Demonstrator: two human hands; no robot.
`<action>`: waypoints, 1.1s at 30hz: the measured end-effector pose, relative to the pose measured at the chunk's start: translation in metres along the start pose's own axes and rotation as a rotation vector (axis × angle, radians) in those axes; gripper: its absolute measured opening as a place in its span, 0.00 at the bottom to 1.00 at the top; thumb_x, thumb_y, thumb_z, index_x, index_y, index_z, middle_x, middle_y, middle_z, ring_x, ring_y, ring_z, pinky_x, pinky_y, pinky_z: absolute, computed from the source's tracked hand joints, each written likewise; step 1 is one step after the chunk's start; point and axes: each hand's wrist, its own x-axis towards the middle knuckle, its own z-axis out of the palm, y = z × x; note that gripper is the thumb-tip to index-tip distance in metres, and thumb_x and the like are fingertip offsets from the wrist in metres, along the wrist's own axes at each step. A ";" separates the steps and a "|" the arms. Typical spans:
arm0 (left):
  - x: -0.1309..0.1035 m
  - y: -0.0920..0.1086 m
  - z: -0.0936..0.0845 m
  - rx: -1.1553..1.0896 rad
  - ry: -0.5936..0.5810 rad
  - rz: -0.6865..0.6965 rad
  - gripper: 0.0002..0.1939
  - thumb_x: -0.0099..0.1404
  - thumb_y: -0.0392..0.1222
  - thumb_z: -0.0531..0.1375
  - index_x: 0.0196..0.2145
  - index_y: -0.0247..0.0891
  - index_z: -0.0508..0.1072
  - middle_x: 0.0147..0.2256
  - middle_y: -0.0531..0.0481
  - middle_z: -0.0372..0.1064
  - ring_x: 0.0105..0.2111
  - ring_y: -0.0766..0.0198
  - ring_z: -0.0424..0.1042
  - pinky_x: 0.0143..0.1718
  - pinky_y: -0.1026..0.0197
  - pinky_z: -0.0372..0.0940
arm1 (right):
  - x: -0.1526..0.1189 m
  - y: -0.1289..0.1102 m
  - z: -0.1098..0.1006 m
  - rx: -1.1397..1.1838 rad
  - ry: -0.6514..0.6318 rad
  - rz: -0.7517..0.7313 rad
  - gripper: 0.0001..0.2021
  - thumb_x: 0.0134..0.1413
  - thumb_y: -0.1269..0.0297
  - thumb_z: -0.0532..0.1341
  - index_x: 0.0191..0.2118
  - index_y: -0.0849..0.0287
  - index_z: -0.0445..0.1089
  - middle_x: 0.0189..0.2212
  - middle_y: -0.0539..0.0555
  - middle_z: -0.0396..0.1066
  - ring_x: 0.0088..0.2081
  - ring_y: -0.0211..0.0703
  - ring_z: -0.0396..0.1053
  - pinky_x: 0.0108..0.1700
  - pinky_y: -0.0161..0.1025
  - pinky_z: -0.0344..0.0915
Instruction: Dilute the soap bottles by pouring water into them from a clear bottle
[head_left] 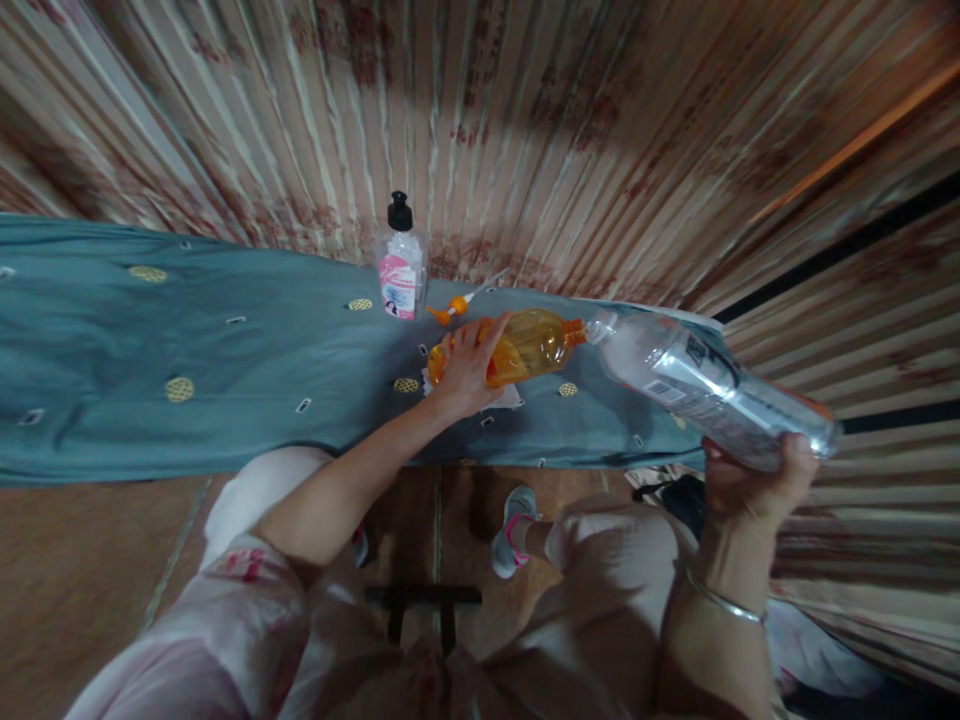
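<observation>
My left hand [469,370] is wrapped round the lower part of an orange see-through bottle [536,345], whose neck points right. A large clear plastic bottle [690,380] with a printed label is gripped near its base by my right hand [761,475]. The mouths of the two bottles meet or nearly meet; I cannot tell whether they touch. Just behind the orange bottle lies an orange pump top [452,308] with a thin pale tube. Under my left hand, a white cloth or paper [506,398] shows in part.
A clear bottle with a black cap and pink label [400,270] stands at the back of the table's green patterned cloth [247,360]. A pleated curtain [480,130] hangs close behind and at the right. Below, a dark stool or bar [422,597] shows near my legs.
</observation>
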 end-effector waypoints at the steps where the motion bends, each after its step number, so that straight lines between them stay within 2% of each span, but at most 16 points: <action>1: 0.000 0.000 0.000 0.004 -0.002 -0.002 0.51 0.53 0.37 0.69 0.70 0.41 0.52 0.64 0.35 0.59 0.63 0.39 0.59 0.63 0.36 0.53 | 0.000 0.000 0.000 -0.006 -0.005 -0.003 0.23 0.27 0.49 0.65 0.34 0.55 0.71 0.40 0.53 0.72 0.30 0.37 0.63 0.14 0.27 0.53; 4: 0.000 0.001 -0.001 0.008 -0.011 -0.009 0.51 0.53 0.36 0.69 0.70 0.39 0.52 0.64 0.35 0.59 0.63 0.40 0.59 0.64 0.37 0.52 | 0.000 0.001 -0.001 -0.008 -0.023 -0.006 0.22 0.28 0.49 0.65 0.34 0.55 0.71 0.40 0.51 0.73 0.30 0.37 0.63 0.15 0.27 0.53; 10: 0.000 0.002 -0.001 0.000 -0.006 -0.014 0.51 0.52 0.36 0.69 0.70 0.42 0.51 0.64 0.36 0.59 0.63 0.40 0.59 0.64 0.36 0.53 | 0.002 0.002 -0.002 0.042 0.017 0.010 0.24 0.26 0.51 0.66 0.35 0.55 0.70 0.40 0.52 0.72 0.29 0.37 0.64 0.15 0.27 0.52; 15: 0.000 0.003 -0.002 0.004 -0.007 -0.020 0.50 0.53 0.36 0.69 0.70 0.40 0.53 0.64 0.35 0.59 0.63 0.40 0.59 0.64 0.37 0.52 | 0.000 0.000 0.000 0.017 -0.013 -0.006 0.23 0.27 0.51 0.65 0.34 0.54 0.69 0.41 0.51 0.72 0.29 0.36 0.64 0.14 0.27 0.52; 21: 0.000 0.000 -0.001 0.002 -0.009 0.000 0.52 0.53 0.36 0.69 0.71 0.42 0.51 0.64 0.36 0.59 0.63 0.39 0.60 0.63 0.36 0.53 | -0.001 -0.002 0.003 0.009 -0.027 -0.018 0.23 0.27 0.50 0.65 0.35 0.54 0.70 0.42 0.51 0.72 0.29 0.36 0.63 0.15 0.27 0.50; 25: 0.000 0.001 0.000 0.000 0.000 -0.005 0.52 0.53 0.36 0.69 0.70 0.41 0.51 0.64 0.35 0.59 0.63 0.39 0.59 0.63 0.35 0.53 | 0.001 0.001 -0.001 0.014 -0.002 -0.009 0.24 0.27 0.51 0.65 0.37 0.53 0.70 0.41 0.51 0.72 0.29 0.37 0.63 0.16 0.27 0.49; 30: 0.000 0.003 -0.003 -0.009 -0.023 -0.019 0.51 0.51 0.34 0.69 0.70 0.40 0.53 0.64 0.35 0.59 0.63 0.40 0.59 0.64 0.35 0.52 | 0.001 0.002 -0.002 -0.003 -0.029 -0.023 0.23 0.28 0.49 0.65 0.35 0.56 0.69 0.40 0.54 0.71 0.30 0.37 0.63 0.15 0.28 0.51; 33: 0.001 0.002 -0.002 -0.010 -0.020 -0.014 0.52 0.52 0.35 0.69 0.70 0.42 0.51 0.64 0.36 0.59 0.63 0.40 0.59 0.64 0.35 0.52 | 0.000 0.000 0.000 0.006 -0.035 -0.036 0.24 0.28 0.50 0.65 0.37 0.54 0.69 0.39 0.51 0.71 0.28 0.36 0.62 0.14 0.28 0.51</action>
